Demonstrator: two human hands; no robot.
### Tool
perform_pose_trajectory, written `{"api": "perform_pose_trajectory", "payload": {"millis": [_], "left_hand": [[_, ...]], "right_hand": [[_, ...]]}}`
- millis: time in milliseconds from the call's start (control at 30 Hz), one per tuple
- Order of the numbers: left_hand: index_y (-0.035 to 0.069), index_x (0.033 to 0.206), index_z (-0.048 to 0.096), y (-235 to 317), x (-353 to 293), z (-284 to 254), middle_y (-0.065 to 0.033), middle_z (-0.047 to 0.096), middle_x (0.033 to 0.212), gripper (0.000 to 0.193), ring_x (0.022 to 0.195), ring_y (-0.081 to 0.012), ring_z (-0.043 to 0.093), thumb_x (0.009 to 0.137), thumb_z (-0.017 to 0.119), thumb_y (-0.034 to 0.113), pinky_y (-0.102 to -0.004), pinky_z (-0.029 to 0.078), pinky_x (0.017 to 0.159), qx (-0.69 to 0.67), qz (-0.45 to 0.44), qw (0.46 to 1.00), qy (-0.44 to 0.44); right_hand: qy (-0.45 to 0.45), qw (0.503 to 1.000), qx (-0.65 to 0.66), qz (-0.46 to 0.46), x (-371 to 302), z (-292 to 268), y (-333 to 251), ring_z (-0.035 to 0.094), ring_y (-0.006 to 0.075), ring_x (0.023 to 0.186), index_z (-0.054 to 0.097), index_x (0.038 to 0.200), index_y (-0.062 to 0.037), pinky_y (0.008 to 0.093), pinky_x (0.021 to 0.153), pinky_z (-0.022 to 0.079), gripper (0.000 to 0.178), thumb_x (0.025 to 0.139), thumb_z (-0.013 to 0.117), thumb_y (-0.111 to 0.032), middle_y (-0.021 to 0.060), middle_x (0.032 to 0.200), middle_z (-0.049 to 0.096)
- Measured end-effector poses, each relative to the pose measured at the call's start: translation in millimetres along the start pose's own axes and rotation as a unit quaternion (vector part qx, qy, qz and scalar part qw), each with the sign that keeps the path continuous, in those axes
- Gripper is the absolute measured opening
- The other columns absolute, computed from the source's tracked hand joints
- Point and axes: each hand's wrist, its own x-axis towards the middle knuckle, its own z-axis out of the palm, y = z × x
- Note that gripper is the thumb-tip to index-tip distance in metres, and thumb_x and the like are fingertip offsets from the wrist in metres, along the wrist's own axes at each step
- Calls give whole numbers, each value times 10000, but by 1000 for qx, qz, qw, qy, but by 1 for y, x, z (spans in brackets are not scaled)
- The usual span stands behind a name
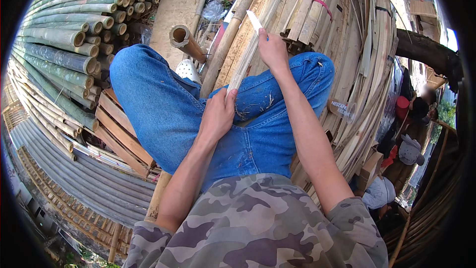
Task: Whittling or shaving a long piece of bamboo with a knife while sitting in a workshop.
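My left hand is closed round the near end of pale bamboo strips, just above my lap. The strips run up and away to the right, past my other hand. My right hand is closed on a knife, its handle hidden in the fist. The pale pointed knife blade sticks out toward the upper left, beside the strips. I cannot tell whether the blade touches them. Shavings cling to the jeans on my bent legs.
Cut green bamboo poles are stacked at the left. Split bamboo slats, some tied with a pink band, lie at the right. An upright bamboo tube stands ahead, near a white shoe. Other people sit at the far right.
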Motion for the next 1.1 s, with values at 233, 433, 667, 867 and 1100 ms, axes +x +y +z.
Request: {"api": "perform_pose_trajectory", "payload": {"millis": [233, 433, 667, 867, 1100], "left_hand": [[-44, 813, 558, 1, 2, -1, -105, 536, 599, 452, 557, -194, 505, 1032, 481, 344, -383, 405, 555, -7, 0, 1000, -9], [-50, 847, 571, 12, -1, -7, -209, 586, 691, 428, 680, -352, 572, 1029, 479, 326, -450, 431, 630, 15, -26, 999, -26], [-55, 902, 580, 16, -3, -8, -314, 622, 797, 400, 821, -503, 604, 1025, 475, 311, -527, 448, 719, 55, -8, 998, -22], [-62, 818, 540, 10, -4, -4, -256, 541, 652, 453, 604, -412, 549, 1023, 489, 339, -471, 393, 587, 38, 15, 999, 15], [-64, 836, 561, 8, -4, -2, -250, 548, 647, 440, 594, -406, 541, 1022, 492, 329, -461, 400, 586, 31, 9, 999, 7]], "right_hand": [[11, 1000, 20, 8, -10, 2, 16, 622, 492, 803, 656, 890, 61, 496, 731, 474, 562, 1000, 442, -447, 311, 771, 626], [-42, 997, 41, 40, -23, -9, 15, 613, 506, 896, 677, 890, 55, 519, 815, 474, 546, 994, 426, -419, 329, 856, 637], [-84, 994, 22, 64, -13, -14, 22, 622, 491, 864, 674, 892, 45, 508, 793, 476, 548, 995, 424, -432, 307, 837, 644], [-47, 999, -15, -23, 16, 2, 16, 621, 412, 684, 650, 844, 69, 462, 685, 478, 609, 986, 450, -489, 265, 699, 619], [-33, 999, 28, -8, 11, 3, 21, 581, 349, 606, 639, 850, 74, 442, 630, 461, 566, 981, 491, -456, 237, 652, 589]]}}
